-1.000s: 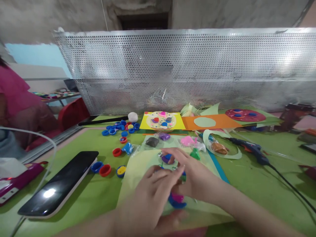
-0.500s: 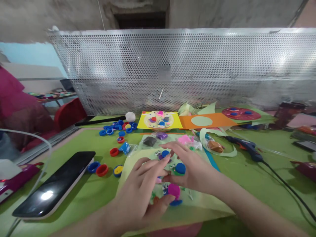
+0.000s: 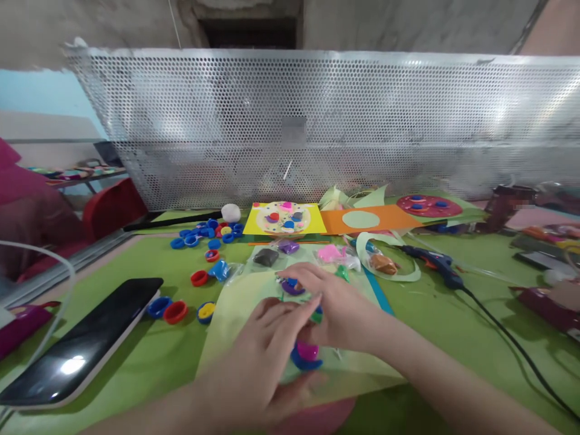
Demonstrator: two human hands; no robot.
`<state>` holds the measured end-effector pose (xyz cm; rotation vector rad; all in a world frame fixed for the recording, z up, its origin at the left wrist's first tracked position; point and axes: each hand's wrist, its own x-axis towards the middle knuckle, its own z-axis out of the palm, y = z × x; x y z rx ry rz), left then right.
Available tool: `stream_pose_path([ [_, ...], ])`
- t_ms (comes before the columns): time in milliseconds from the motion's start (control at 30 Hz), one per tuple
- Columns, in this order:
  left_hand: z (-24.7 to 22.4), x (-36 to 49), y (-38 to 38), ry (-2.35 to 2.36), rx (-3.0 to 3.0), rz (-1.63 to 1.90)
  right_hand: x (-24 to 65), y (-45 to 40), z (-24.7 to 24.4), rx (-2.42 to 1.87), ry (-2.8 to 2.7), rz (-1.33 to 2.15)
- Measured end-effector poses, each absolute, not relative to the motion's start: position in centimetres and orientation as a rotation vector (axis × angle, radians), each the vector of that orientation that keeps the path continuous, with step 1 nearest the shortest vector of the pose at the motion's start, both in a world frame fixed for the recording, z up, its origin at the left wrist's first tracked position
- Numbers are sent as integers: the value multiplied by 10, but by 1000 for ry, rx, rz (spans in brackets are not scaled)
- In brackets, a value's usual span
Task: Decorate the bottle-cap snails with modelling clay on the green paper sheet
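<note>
Both left hand [image 3: 267, 350] and right hand [image 3: 343, 308] loosely curved; left seen spread, thumb apart, nothing visibly held; right's grip hidden, cannot be told. Rounded magenta-and-blue clay-like shape [image 3: 307, 351] seen beneath, on thin pale-yellow sheet [image 3: 226, 317] laid over green worktop [image 3: 149, 258].

Screen [image 3: 335, 121] is perforated metal, kinda shiny, wall [image 3: 385, 27] looks like rough concrete. Phone [image 3: 90, 338] has a super glossy face, caps [image 3: 176, 312] are smooth plastic, orange sheet [image 3: 399, 220] looks like matt paper, pink dome [image 3: 308, 351] looks smooth.
</note>
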<state>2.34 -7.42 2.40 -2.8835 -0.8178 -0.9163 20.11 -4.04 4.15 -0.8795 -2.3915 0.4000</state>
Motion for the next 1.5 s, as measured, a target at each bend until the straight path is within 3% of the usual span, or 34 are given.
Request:
stream_pose_path([
  [1067, 17, 26, -82, -800, -2809, -892, 198, -44, 43, -859, -2451, 481],
  [1300, 18, 20, -80, -1010, -2945, -1206, 212, -39, 51, -914, -2412, 465],
  [1500, 12, 23, -82, -946, -2972, -1144, 203, -42, 44, -835, -2469, 527],
])
